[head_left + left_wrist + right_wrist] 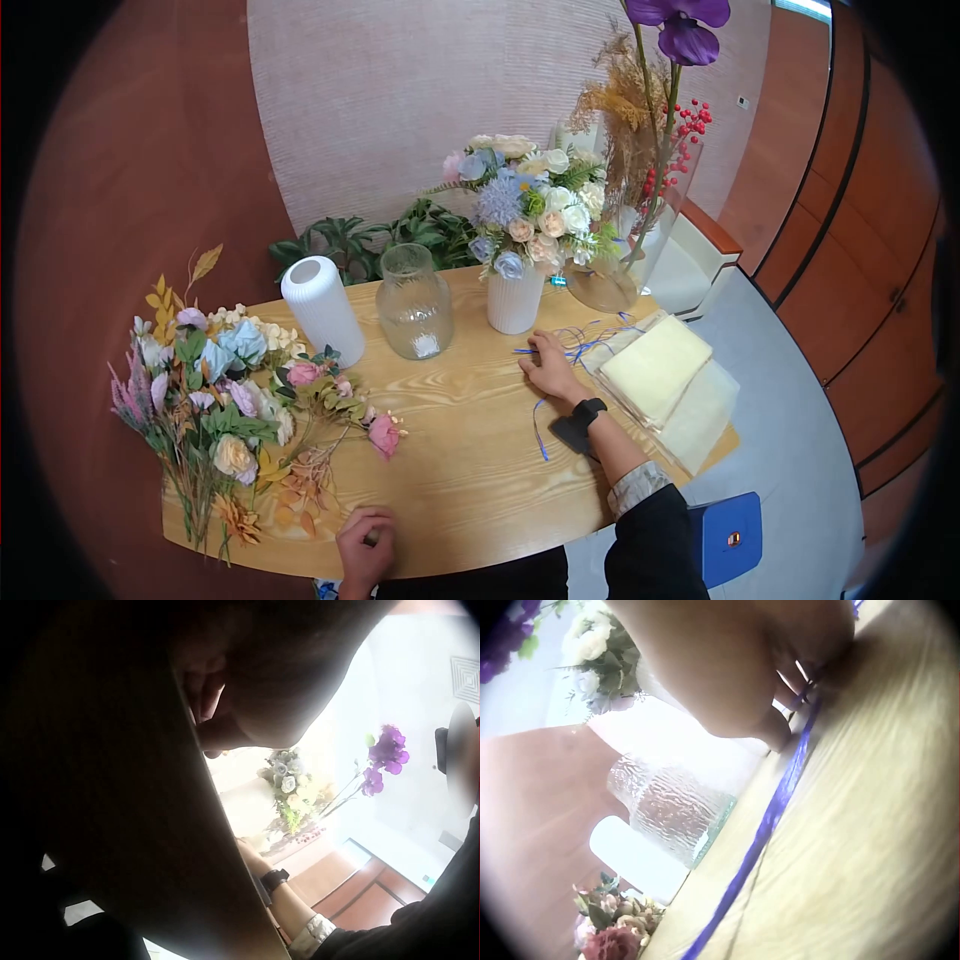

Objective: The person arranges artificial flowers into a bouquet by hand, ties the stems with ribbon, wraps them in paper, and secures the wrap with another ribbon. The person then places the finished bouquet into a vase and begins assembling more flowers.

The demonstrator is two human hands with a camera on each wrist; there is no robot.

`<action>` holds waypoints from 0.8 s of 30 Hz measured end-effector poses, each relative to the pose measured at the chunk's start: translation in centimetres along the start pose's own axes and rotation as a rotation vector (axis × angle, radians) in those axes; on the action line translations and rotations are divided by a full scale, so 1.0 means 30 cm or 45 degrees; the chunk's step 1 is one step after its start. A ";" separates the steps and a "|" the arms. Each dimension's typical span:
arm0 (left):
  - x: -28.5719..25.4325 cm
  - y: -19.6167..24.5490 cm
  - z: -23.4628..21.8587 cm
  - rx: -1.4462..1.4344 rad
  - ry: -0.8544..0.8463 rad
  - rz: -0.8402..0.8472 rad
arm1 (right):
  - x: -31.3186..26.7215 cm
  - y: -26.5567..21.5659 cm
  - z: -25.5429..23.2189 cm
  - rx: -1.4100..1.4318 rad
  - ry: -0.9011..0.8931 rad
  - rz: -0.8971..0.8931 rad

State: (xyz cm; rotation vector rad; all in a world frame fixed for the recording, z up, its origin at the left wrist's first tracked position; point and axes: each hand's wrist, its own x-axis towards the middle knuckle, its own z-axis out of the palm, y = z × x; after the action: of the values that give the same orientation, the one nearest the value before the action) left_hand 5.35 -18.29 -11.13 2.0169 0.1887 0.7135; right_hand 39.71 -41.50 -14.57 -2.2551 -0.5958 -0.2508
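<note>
My right hand [552, 370] is low over the table, its fingertips down at a thin blue ribbon. In the right wrist view the shiny ribbon [769, 821] runs along the wood up to the fingers [776, 731], which bend round it. More blue ribbon [580, 350] lies in loose loops beside that hand. At the table's front edge, my left hand [368, 548] rests with its fingers loosely curled; its palm side is mostly hidden. The left wrist view shows those fingers [212, 694] against the tabletop, dark and blurred.
Cut artificial flowers [230, 400] spread over the table's left side. A white vase [325, 315], a glass vase [415, 305] and a white vase of flowers [515, 300] stand behind. Wrapping sheets [660, 370] lie right, near a tall glass vase [660, 230]. A dark flat object [572, 433] lies under my right wrist.
</note>
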 end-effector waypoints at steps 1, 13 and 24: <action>-0.001 -0.011 -0.003 0.005 -0.019 0.008 | 0.001 0.001 0.001 0.002 0.017 -0.002; 0.000 -0.049 -0.013 0.046 -0.074 -0.063 | -0.008 0.048 0.002 0.793 -0.089 0.278; 0.040 -0.063 -0.441 0.342 0.576 -0.358 | 0.001 0.042 -0.030 0.722 -0.145 0.258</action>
State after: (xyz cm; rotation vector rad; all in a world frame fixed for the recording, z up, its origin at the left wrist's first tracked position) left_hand -0.74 -6.99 -7.24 1.9925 0.8545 0.9932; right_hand 40.36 -42.88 -14.75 -1.7652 -0.4245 0.1375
